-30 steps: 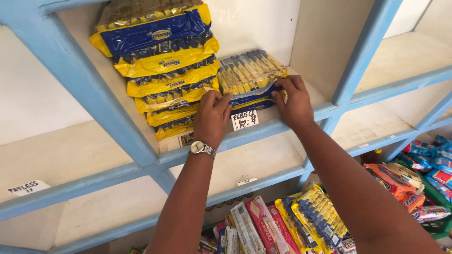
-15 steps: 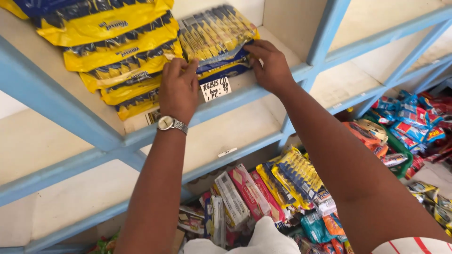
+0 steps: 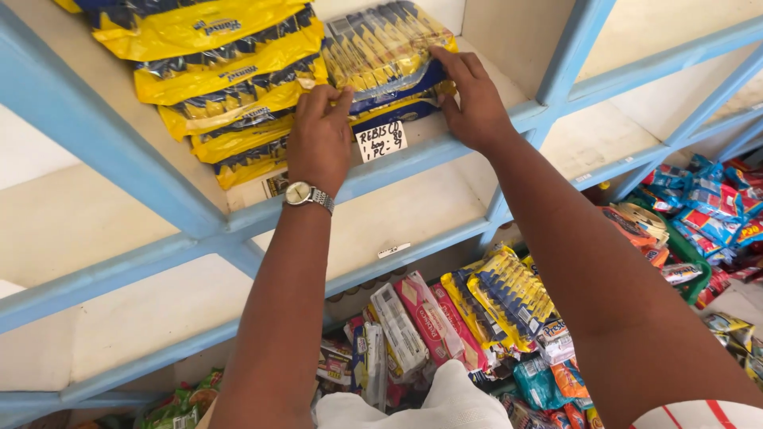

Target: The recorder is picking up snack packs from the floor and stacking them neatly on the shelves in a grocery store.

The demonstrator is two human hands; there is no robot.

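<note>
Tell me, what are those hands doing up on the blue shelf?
A person is handling a short pile of yellow-and-blue snack packs on a blue-framed shelf. The left hand presses against the pile's left edge, beside a taller stack of similar packs. The right hand grips the pile's right end. A small handwritten price tag hangs just below. More snack packs lie heaped lower down.

bright daylight | soft shadows | sharp focus | wide-angle edge stretch
</note>
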